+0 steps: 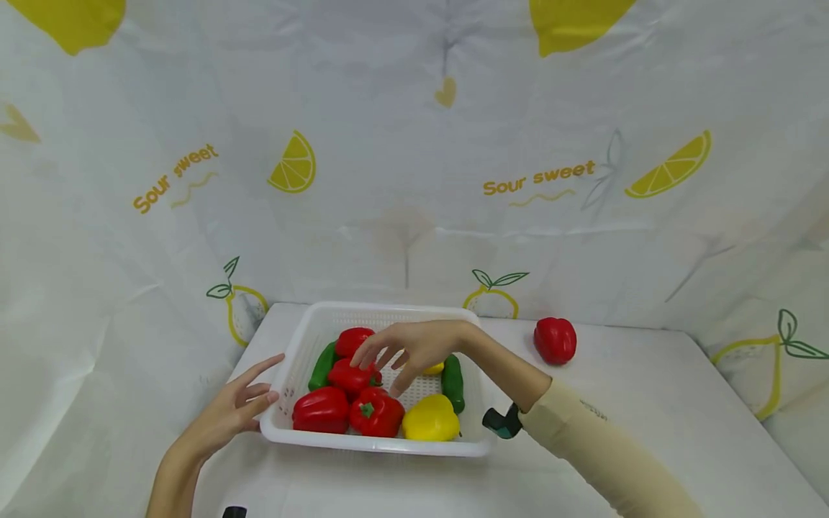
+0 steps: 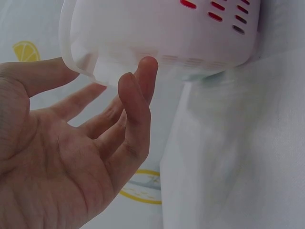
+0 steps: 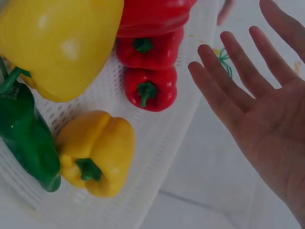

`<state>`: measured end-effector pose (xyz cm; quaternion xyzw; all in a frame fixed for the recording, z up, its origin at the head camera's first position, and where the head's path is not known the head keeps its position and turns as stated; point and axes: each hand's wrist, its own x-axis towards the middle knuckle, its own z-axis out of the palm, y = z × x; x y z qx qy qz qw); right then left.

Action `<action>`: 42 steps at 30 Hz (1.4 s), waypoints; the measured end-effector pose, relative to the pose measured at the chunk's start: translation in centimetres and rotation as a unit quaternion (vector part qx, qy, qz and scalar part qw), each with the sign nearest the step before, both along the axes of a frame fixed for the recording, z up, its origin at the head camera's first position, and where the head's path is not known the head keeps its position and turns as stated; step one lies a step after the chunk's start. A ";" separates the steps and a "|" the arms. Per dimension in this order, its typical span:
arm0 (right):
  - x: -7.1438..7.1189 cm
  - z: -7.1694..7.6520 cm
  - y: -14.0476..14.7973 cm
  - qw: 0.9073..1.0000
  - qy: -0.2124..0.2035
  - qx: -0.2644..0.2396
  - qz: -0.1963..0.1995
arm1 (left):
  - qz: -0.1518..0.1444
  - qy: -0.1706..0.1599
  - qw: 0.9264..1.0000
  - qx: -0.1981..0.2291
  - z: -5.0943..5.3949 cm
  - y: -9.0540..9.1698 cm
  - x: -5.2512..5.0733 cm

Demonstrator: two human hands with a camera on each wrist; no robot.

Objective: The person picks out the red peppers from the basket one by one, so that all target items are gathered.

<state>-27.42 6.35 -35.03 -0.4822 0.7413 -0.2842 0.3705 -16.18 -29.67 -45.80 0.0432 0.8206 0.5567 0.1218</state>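
Observation:
A white plastic basket (image 1: 376, 446) on the table holds several red bell peppers (image 1: 322, 411), two yellow bell peppers (image 3: 97, 152) and two long green peppers (image 1: 452, 384). My left hand (image 1: 227, 417) is at the basket's left side with its fingers loosely bent. In the left wrist view, a fingertip (image 2: 71, 71) reaches the basket's rim; whether it presses there I cannot tell. Over the basket hovers my right hand (image 1: 414, 349), its fingers spread above the red peppers and holding nothing. It partly hides a yellow pepper at the back.
One more red bell pepper (image 1: 555, 341) lies on the white table (image 1: 609, 403), right of the basket near the back edge. Behind the table hangs a white cloth (image 1: 388, 180) printed with lemons. Dark devices (image 1: 501, 423) are worn at the wrists.

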 end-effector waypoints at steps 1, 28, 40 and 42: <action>0.0 -0.1 -0.4 1.000 -0.004 0.007 0.010 | -0.001 0.002 1.000 0.001 0.0 0.0 0.0; 0.3 -2.9 -2.4 0.992 0.005 0.120 0.035 | 0.002 -0.004 1.000 -0.002 0.0 0.0 0.0; 0.4 -1.9 -1.3 0.998 0.036 0.060 0.004 | 0.001 -0.001 1.000 0.005 -0.1 -0.1 0.1; 0.4 -1.5 -0.9 0.998 0.028 0.051 -0.015 | 0.001 -0.003 1.000 0.005 -0.1 0.0 0.0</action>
